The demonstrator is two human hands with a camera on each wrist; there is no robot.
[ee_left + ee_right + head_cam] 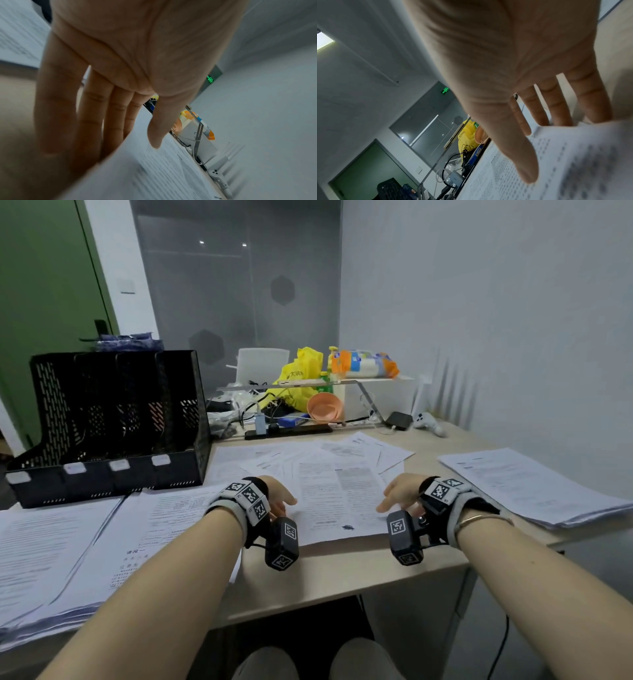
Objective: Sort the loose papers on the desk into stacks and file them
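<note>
**Both hands flat-ish at the loose pile, desk mid-sort**

While both forearms reach in over the near edge of the desk, the person's left hand and right hand sit on either side of the top printed sheet of the loose papers fanned out in the middle. Neither hand has hold of anything. In the left wrist view the left fingers run straight and close together, dipping behind the sheet's near edge, with the thumb hovering over the page. Right wrist view is much the same: right fingers spread and straight, tips hidden past the paper's edge, thumb stretched over the print. Whether the fingertips actually touch the sheet can't be told from these angles, and both wrist shots are fairly blurry.

As for where the paper is: one big stack lies at the near left, a second stack overlaps right beside it, and a third stack sits off at the right edge of the desk. The black mesh file organizer stands upright at the back left, just behind the left stacks, and its slots look dark inside.

Back of the desk is clutter: a yellow bag, an orange bowl, a power strip and a white controller.
</note>
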